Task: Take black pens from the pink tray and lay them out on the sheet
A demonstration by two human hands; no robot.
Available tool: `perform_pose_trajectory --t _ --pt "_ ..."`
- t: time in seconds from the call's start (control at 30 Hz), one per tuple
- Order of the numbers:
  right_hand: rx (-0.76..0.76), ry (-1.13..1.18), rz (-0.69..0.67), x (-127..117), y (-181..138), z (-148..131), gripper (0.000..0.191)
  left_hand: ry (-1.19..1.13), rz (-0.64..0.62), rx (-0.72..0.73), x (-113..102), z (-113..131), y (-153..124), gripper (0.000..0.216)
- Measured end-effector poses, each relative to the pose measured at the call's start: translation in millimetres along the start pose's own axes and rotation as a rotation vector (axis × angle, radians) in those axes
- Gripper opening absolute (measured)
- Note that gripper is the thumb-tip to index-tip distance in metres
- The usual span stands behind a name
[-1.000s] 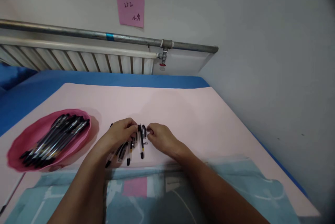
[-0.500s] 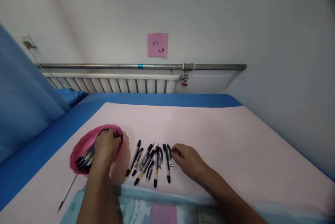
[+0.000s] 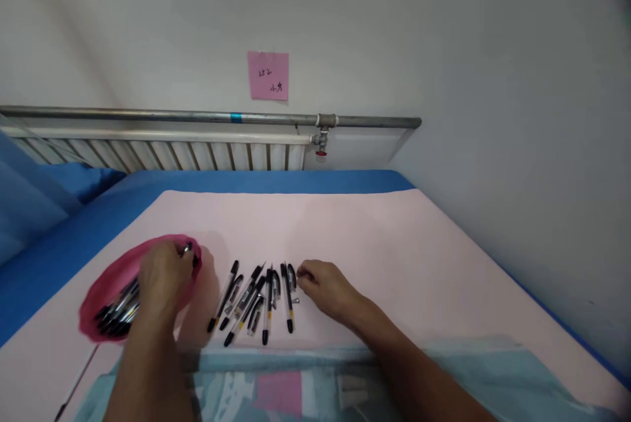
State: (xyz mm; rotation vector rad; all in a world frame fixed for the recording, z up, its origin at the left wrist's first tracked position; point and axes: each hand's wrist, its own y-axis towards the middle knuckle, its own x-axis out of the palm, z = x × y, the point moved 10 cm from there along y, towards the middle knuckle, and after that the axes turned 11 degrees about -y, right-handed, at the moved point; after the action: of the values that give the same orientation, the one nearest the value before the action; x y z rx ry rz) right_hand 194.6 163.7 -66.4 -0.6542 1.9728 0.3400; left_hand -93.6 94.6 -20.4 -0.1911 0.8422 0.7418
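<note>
My left hand (image 3: 165,277) reaches into a pink basket (image 3: 91,300) at the left. Its fingers are closed near the far right rim, by a small dark, shiny piece (image 3: 188,248); blur and the hand hide the grip. Pens with black ends (image 3: 121,307) fill the basket's near side. On the pink sheet, several pen parts lie in a loose row: long clear barrels with black ends (image 3: 267,307) and short black pieces like pen caps (image 3: 275,284). My right hand (image 3: 328,287) rests right of the row, fingers curled, fingertips beside the rightmost short piece (image 3: 292,276). Nothing shows in it.
A thin pale stick with a dark tip (image 3: 76,382) lies below the basket. Pale pink sheet (image 3: 369,238) covers the blue bed (image 3: 276,181). A teal patterned cloth (image 3: 227,363) lies at the near edge. Behind are a radiator (image 3: 197,154) and a pipe with a valve (image 3: 323,136).
The view has shifted, so everything sits farther left. My left hand stays in the basket with a shiny dark piece now showing at its fingers. My right hand stays beside the row.
</note>
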Motion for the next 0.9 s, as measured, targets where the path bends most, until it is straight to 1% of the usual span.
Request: perform_pose_trajectory --t 0.03,0.07,0.1,0.13,0.17,0.2,0.23,0.27,0.3,0.33,0.4,0.5,0.53,0.57,0.6,0.63,0.67,0.73,0.83,0.87,0.9 --pt "0.005 0.017 0.007 -1.4 0.0 0.5 0.015 0.021 0.072 -0.022 -11.2 3.5 -3.1 0.020" --pt "0.010 0.042 0.022 -3.7 0.0 0.7 0.014 -0.021 0.202 -0.041 -28.0 7.0 -7.9 0.022" --pt "0.015 0.078 0.043 -6.5 -0.2 0.6 0.014 -0.113 0.313 -0.029 -42.0 12.4 -13.6 0.025" --pt "0.020 0.126 0.066 -9.6 -0.5 0.1 0.013 -0.256 0.452 0.001 -57.0 16.7 -21.2 0.026" --pt "0.024 0.187 0.084 -12.0 -0.9 -0.8 0.013 -0.470 0.531 0.037 -64.2 18.5 -26.7 0.028" --pt "0.026 0.259 0.092 -13.4 -1.3 -2.3 0.012 -0.755 0.516 0.032 -59.4 15.9 -26.9 0.030" --pt "0.025 0.342 0.087 -13.5 -1.8 -4.7 0.013 -1.032 0.394 -0.004 -42.1 16.5 -22.3 0.029" --pt "0.025 0.434 0.068 -12.3 -2.3 -7.8 0.014 -1.252 0.252 -0.064 -20.8 20.5 -19.1 0.028" --pt "0.026 0.528 0.039 -10.1 -3.1 -11.7 0.017 -1.390 0.057 -0.116 3.9 31.5 -18.2 0.027" --pt "0.028 0.619 0.004 -7.6 -4.0 -16.3 0.019 -1.452 -0.109 -0.156 25.8 43.3 -21.3 0.028" --pt "0.037 0.779 -0.078 -1.8 -6.8 -26.8 0.025 -1.470 -0.341 -0.189 59.7 65.4 -35.0 0.029" --pt "0.014 0.937 -0.224 7.9 -11.8 -45.7 0.026 -1.471 -0.587 -0.223 96.8 93.6 -65.6 0.025" --pt "0.005 0.971 -0.254 9.9 -13.0 -50.0 0.025 -1.467 -0.668 -0.237 106.3 101.3 -76.4 0.024" --pt "0.018 0.991 -0.267 11.8 -13.7 -50.9 0.022 -1.464 -0.722 -0.251 113.1 106.5 -84.8 0.022" --pt "0.043 0.989 -0.276 14.2 -14.2 -49.5 0.020 -1.461 -0.756 -0.259 117.4 109.5 -90.3 0.021" --pt "0.068 0.976 -0.287 17.0 -14.8 -47.5 0.019 -1.459 -0.760 -0.266 119.4 109.8 -92.0 0.020" --pt "0.091 0.955 -0.301 20.0 -15.6 -45.2 0.017 -1.464 -0.731 -0.270 118.9 107.3 -89.6 0.020" --pt "0.106 0.900 -0.344 25.8 -17.6 -43.2 0.016 -1.490 -0.601 -0.274 111.9 95.3 -75.5 0.019" --pt "0.094 0.839 -0.379 30.2 -19.1 -43.1 0.016 -1.561 -0.352 -0.298 95.1 69.0 -48.5 0.017" --pt "0.096 0.832 -0.374 30.4 -18.8 -42.4 0.016 -1.588 -0.302 -0.319 91.8 61.7 -42.4 0.014" --pt "0.105 0.834 -0.361 30.1 -17.9 -40.9 0.017 -1.606 -0.274 -0.375 92.1 54.4 -39.3 0.011"
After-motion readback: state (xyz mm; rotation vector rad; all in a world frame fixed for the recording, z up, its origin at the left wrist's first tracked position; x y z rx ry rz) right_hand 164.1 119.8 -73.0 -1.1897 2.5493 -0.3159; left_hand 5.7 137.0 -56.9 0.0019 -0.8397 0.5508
